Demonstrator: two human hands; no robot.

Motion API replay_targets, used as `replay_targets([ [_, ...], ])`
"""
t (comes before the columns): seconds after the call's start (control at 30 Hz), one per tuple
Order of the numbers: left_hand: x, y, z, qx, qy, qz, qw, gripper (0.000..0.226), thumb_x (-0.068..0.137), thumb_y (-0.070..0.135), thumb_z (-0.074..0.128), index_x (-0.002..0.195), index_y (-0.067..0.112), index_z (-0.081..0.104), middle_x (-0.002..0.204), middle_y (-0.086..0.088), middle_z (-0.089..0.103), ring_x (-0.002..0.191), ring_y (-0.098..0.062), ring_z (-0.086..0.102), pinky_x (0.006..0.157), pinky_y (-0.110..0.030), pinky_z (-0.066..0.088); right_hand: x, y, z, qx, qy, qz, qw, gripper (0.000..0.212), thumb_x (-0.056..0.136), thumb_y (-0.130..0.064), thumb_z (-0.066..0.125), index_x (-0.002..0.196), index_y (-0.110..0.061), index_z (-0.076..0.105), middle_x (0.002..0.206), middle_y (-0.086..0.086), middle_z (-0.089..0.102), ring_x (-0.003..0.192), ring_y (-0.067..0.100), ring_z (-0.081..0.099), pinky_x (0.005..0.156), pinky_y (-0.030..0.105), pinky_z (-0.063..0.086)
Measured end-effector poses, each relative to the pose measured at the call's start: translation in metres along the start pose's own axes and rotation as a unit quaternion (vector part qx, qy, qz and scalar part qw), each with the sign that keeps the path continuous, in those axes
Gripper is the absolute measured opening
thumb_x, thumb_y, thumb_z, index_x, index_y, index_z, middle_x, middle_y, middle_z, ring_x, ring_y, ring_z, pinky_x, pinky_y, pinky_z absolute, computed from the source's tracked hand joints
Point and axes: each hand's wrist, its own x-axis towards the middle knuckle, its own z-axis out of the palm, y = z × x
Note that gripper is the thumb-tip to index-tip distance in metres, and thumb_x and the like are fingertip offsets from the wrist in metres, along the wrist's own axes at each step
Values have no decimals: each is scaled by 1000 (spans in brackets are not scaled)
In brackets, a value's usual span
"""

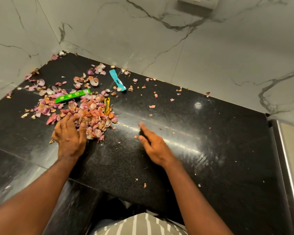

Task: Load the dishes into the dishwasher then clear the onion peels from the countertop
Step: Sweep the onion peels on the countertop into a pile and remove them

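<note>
The onion peels (92, 116) lay heaped on the black countertop (210, 150), the densest part of the pile at about ten o'clock from the middle of the view, with a looser scatter running on toward the corner of the marble wall (126, 31) at eleven o'clock. The left hand (70, 134) rested against the near left edge of the heap, fingers loosely curled among the peels; whether it actually pinched any could not be told. The right hand (153, 146) lay apart from the pile at its four o'clock side, fingers straight and relaxed, holding nothing, with bare counter between it and the heap. The heap's long axis ran roughly from nine o'clock to three o'clock. The left hand was plainly the nearer. In my judgement, gathering called for the right hand to travel toward ten o'clock and close the pile against the left. A green wrapper (72, 96), a yellow wrapper (107, 106) and a blue wrapper (117, 80) lay among the peels.
</note>
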Motion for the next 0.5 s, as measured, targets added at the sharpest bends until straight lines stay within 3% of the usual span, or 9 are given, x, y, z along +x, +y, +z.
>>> replay_targets([
  [0.07, -1, 1, 0, 0, 5, 2, 1000, 54, 102, 58, 30, 139, 23, 49, 156, -9, 38, 149, -28, 21, 116, -56, 15, -2, -9, -1, 51, 42, -41, 997, 50, 110, -44, 44, 159, -38, 36, 164, -12, 37, 151, 3, 33, 124, 32, 29],
  [0.13, -1, 2, -1, 1, 8, 6, 1000, 53, 102, 57, 31, 139, 23, 49, 154, -8, 39, 148, -28, 23, 115, -56, 17, -4, 1, -13, 5, 177, 7, 984, 52, 111, -44, 40, 161, -32, 33, 168, -9, 25, 156, 9, 21, 127, 37, 21],
  [0.2, -1, 4, 0, 5, 5, 9, 1000, 53, 102, 57, 31, 139, 23, 49, 154, -7, 39, 147, -29, 23, 115, -57, 18, -11, 28, -29, -117, 250, 156, 948, 70, 109, -55, 32, 165, -17, 18, 173, 7, 8, 160, 24, 5, 129, 44, 9],
  [0.27, 0, 4, 0, 10, 0, 8, 1000, 54, 102, 58, 30, 139, 23, 48, 153, -8, 39, 147, -29, 23, 115, -57, 18, -17, 43, -35, -177, 223, 317, 905, 94, 102, -71, 19, 164, -3, 3, 171, 25, -4, 159, 37, -6, 129, 50, 1],
  [0.3, 0, 3, -1, 12, -2, 7, 1000, 55, 102, 58, 30, 139, 22, 48, 153, -8, 40, 147, -29, 23, 115, -57, 18, -18, 42, -29, -193, 194, 352, 895, 101, 98, -75, 12, 163, 1, -1, 169, 29, -7, 159, 40, -9, 128, 51, -2],
  [0.33, 0, 4, -1, 11, -3, 7, 1000, 55, 102, 58, 29, 139, 22, 48, 153, -8, 40, 147, -29, 22, 115, -57, 18, -18, 37, -18, -217, 163, 345, 899, 104, 96, -78, 7, 163, 1, -3, 169, 29, -10, 158, 41, -12, 128, 51, -5],
  [0.4, 0, 4, -1, 8, -4, 7, 1000, 55, 102, 58, 29, 139, 22, 48, 154, -8, 39, 148, -29, 22, 116, -56, 17, -14, 22, 8, -253, 98, 235, 933, 97, 98, -76, 8, 163, -5, -7, 169, 20, -16, 158, 35, -17, 127, 46, -10],
  [0.5, 0, 3, -2, 2, 1, 5, 1000, 54, 103, 58, 30, 139, 23, 49, 155, -6, 40, 148, -28, 23, 116, -55, 18, -7, -20, 31, -139, -31, 34, 989, 73, 107, -62, 21, 166, -21, 8, 173, 2, -2, 159, 15, -7, 131, 42, -2],
])
